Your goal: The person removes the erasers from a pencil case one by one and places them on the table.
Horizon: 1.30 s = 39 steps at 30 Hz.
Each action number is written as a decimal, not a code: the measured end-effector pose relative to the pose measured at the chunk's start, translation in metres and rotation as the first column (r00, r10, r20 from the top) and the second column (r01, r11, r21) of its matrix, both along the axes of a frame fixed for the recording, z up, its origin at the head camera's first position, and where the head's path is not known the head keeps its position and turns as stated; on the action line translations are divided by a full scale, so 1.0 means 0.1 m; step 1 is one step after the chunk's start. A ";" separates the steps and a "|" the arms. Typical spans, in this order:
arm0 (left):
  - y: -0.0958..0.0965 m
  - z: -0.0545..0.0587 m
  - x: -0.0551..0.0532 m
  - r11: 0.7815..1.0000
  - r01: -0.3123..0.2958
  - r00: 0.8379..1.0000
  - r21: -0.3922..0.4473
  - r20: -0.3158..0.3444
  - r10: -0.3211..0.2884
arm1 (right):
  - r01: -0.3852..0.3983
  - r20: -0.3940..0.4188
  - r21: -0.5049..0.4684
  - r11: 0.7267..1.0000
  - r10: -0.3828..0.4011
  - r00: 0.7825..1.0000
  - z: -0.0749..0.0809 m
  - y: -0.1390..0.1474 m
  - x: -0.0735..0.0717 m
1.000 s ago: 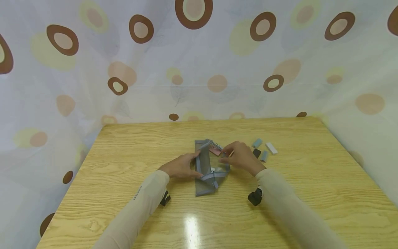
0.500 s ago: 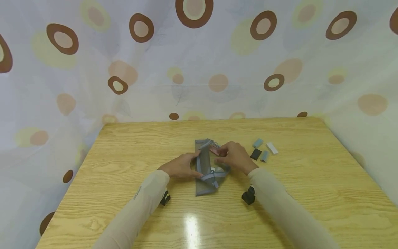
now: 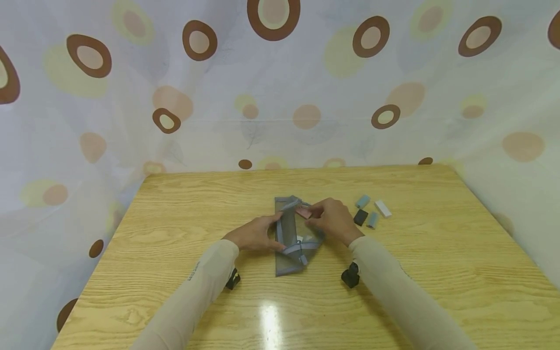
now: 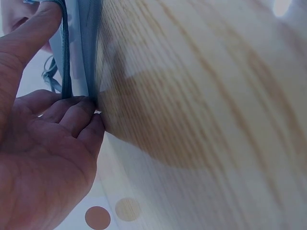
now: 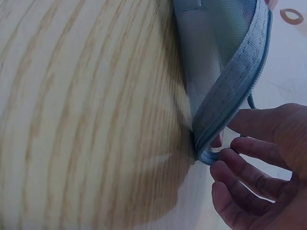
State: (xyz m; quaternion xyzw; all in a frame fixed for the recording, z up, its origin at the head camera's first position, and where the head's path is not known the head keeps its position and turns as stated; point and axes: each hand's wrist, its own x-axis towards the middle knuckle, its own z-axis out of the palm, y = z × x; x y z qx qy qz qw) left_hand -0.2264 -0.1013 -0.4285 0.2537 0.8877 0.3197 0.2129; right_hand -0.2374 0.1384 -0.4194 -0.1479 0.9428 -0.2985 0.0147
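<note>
A grey-blue mesh zip pouch lies on the table in the head view, its zipped mouth spread apart. My left hand holds the pouch's left side, thumb at the near end and fingers at the far end of the mouth. In the left wrist view its bent fingers press at the zip edge. My right hand is at the pouch's right side, fingertips pinching a small pink block in the mouth. The zip edge partly hides that block in the right wrist view. A small white piece shows inside the pouch.
Right of my right hand lie a black block, a white block and two blue-grey blocks on the wooden table. A patterned curtain rises behind the table and along both sides.
My right hand has shifted slightly left, further to the pouch's mouth, and its fingertips have come onto the pink block. The black block is now fully uncovered. My left hand stays put.
</note>
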 end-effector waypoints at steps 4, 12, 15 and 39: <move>0.00 0.00 0.00 1.000 0.006 1.000 -0.011 -0.014 -0.006 | 0.004 -0.018 -0.012 1.000 -0.004 1.000 -0.01 0.01 -0.01; 0.00 -0.03 -0.01 1.000 0.000 1.000 -0.008 -0.010 0.000 | 0.045 -0.026 -0.019 0.999 -0.045 0.999 -0.04 0.00 -0.01; 0.00 -0.03 -0.01 1.000 -0.005 1.000 -0.001 0.000 0.005 | 0.052 -0.042 -0.018 0.999 -0.052 0.998 -0.05 0.00 -0.01; -0.01 0.01 0.01 1.000 -0.009 1.000 -0.003 0.011 0.009 | 0.130 -0.048 -0.016 0.991 -0.131 0.990 -0.11 -0.06 -0.02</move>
